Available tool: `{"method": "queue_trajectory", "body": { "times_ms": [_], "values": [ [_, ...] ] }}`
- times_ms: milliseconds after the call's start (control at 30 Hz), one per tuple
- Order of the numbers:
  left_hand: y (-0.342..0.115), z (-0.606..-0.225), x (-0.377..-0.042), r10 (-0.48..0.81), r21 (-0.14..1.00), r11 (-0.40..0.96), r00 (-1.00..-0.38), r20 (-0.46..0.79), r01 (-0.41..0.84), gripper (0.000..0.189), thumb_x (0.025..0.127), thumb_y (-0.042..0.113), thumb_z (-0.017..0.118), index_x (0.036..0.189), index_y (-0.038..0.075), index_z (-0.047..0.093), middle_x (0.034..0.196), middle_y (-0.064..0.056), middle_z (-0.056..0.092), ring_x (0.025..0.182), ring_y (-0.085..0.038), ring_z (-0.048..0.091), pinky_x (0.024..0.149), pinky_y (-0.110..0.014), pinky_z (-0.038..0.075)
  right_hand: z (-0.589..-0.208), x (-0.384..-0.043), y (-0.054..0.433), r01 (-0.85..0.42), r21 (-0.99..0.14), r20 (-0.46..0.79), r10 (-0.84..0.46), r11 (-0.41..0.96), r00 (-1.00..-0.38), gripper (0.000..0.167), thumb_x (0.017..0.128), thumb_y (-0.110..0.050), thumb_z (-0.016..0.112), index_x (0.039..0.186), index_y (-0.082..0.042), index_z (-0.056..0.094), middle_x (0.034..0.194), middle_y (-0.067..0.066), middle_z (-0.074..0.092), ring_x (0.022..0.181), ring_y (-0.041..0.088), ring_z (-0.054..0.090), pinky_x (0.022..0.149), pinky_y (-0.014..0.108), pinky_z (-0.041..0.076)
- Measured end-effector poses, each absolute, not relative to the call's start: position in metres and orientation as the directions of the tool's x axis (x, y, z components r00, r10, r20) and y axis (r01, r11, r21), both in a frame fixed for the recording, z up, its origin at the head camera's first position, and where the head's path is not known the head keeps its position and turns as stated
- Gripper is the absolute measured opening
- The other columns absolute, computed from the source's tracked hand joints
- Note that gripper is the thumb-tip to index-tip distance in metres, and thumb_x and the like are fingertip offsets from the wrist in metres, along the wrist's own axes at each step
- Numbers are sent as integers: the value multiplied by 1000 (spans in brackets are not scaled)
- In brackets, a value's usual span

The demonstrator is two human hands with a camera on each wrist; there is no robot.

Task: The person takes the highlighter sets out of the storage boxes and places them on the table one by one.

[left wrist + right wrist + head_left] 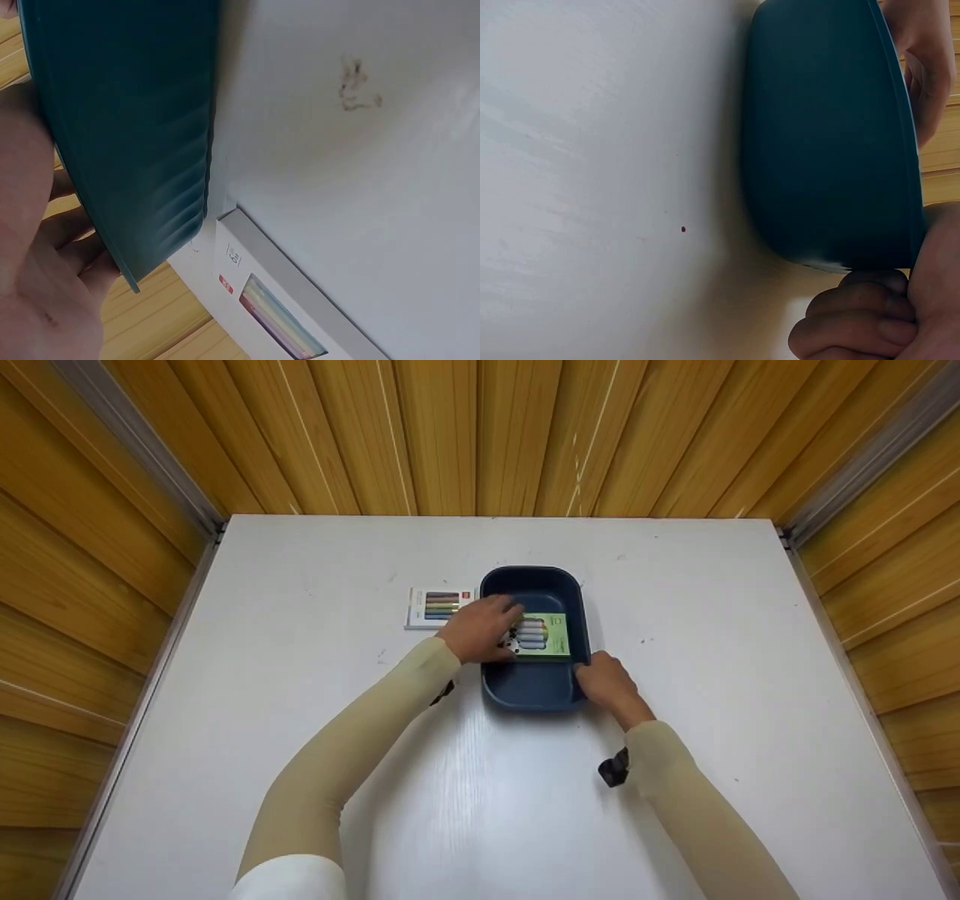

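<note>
A dark blue plastic bin (529,686) with rounded corners stands on the white table. Inside it is a flat green box (557,634), whose window shows several coloured sticks. My left hand (480,628) reaches over the bin's left rim and holds the green box by its left end, fingers at the far edge and thumb at the near one. With its thumb over the right rim and its fingers curled outside, my right hand (609,682) grips the bin. The right wrist view shows those curled fingers (855,319) against the bin's outer wall (825,142).
A white box (417,607) with a window of coloured sticks lies just left of the bin, partly behind my left hand. The white table (712,660) stretches out on both sides. Wood-patterned panels (442,435) enclose its back and sides.
</note>
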State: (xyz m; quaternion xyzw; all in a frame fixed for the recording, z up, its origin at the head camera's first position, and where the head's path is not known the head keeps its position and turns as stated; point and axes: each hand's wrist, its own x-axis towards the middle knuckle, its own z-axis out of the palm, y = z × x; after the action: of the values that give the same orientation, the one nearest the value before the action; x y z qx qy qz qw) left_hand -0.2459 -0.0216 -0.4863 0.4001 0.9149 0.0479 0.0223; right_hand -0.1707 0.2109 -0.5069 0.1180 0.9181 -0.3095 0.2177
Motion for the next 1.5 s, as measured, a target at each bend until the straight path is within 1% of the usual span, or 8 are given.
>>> {"method": "queue_trajectory", "body": {
  "times_ms": [200,300,400,500,733,1033,1300,1500],
  "values": [
    [-16,-487,-247,731,112,680,-682,-29,725,76,82,46,74,141,9,43,138,-14,50,127,-29,50,105,-41,45,-508,-171,211,350,-526,-469,79,775,-880,41,96,-26,34,109,5,58,85,9,56,74,23,54,60,30,41],
    [-13,-486,-247,732,106,679,-680,-35,726,77,81,46,75,140,8,44,136,-14,52,123,-29,53,102,-41,47,-508,-171,211,354,-526,-471,81,773,-878,40,96,-26,34,109,5,58,84,9,55,73,22,53,60,30,41],
    [-10,-487,-247,733,95,679,-679,-31,728,76,79,45,77,136,6,46,131,-14,54,117,-29,57,98,-41,49,-508,-171,211,355,-519,-477,81,777,-875,43,96,-26,34,114,7,56,87,10,56,77,24,53,62,30,41],
    [-7,-488,-247,730,84,683,-682,-34,726,77,77,46,78,134,5,47,129,-13,56,114,-29,58,98,-41,50,-507,-171,212,354,-507,-483,81,786,-872,46,97,-27,33,119,8,53,93,12,56,82,25,53,67,31,41],
    [-3,-492,-250,715,62,698,-693,-92,713,81,79,48,75,141,6,43,136,-12,52,122,-27,55,105,-39,45,-507,-172,213,353,-506,-485,79,787,-871,45,97,-27,33,118,8,53,94,13,55,83,26,53,66,32,41],
    [-1,-497,-251,723,109,691,-687,-81,714,80,78,45,77,140,7,44,136,-14,53,122,-30,55,103,-42,46,-508,-172,213,350,-504,-485,76,790,-871,47,97,-26,32,121,9,51,100,15,56,88,28,53,72,35,42],
    [0,-496,-250,722,108,692,-685,-100,714,73,82,44,74,139,10,45,134,-12,54,121,-29,55,103,-41,46,-507,-171,212,348,-511,-479,76,786,-874,43,96,-26,34,115,7,55,93,13,56,81,26,53,66,32,41],
    [1,-495,-248,728,109,686,-678,-103,719,69,85,44,71,140,11,46,130,-12,55,117,-27,57,101,-41,48,-509,-171,212,334,-517,-457,76,789,-886,41,97,-26,35,108,6,58,83,10,56,71,23,54,58,29,41]
  ]
}}
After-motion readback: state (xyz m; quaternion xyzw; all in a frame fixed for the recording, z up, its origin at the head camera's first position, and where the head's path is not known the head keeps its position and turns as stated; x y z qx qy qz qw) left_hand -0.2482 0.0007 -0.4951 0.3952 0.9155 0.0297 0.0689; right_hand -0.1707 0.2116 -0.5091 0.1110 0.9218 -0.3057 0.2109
